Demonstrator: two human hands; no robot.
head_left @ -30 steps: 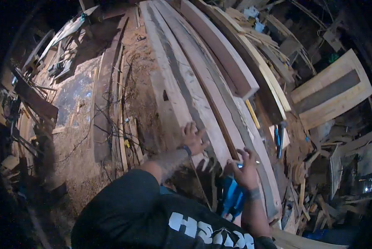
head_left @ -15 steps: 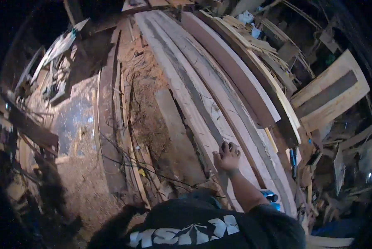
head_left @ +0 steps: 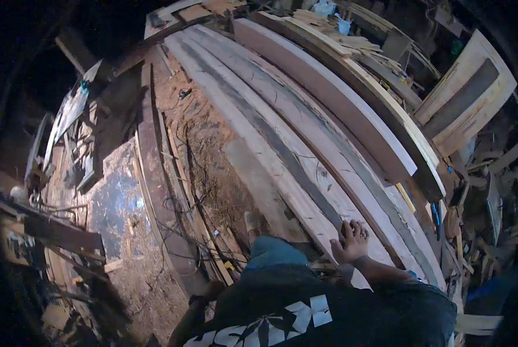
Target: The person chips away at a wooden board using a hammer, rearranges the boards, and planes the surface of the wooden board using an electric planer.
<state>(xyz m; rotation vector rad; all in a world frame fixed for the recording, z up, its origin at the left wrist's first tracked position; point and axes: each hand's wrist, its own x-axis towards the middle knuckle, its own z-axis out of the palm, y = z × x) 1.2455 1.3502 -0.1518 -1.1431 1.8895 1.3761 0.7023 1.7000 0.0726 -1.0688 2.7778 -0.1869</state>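
My right hand (head_left: 352, 243) lies on a long, pale rough-sawn plank (head_left: 322, 179) with a dark stripe along its length. Its fingers are spread, with a ring on one, and nothing shows in its grasp. Beside that plank, to the right, runs another long plank (head_left: 380, 203) with a greyish streak. My left hand (head_left: 211, 289) hangs low at my left side in deep shadow, near thin wooden strips (head_left: 204, 231) and dark cables (head_left: 178, 217). Its fingers are too dark to make out.
A thick reddish-brown beam (head_left: 328, 104) lies right of the planks. Sawdust (head_left: 207, 150) covers the ground on the left, beside a dark beam (head_left: 155, 156). A wide board (head_left: 473, 92) leans at the right among scrap wood. A blue tool (head_left: 435, 215) stands by the planks' near right side.
My view has shifted, so the planks sit lower and further right. My right hand stays on the striped plank, closer to my body. A knee in blue-grey cloth shows more.
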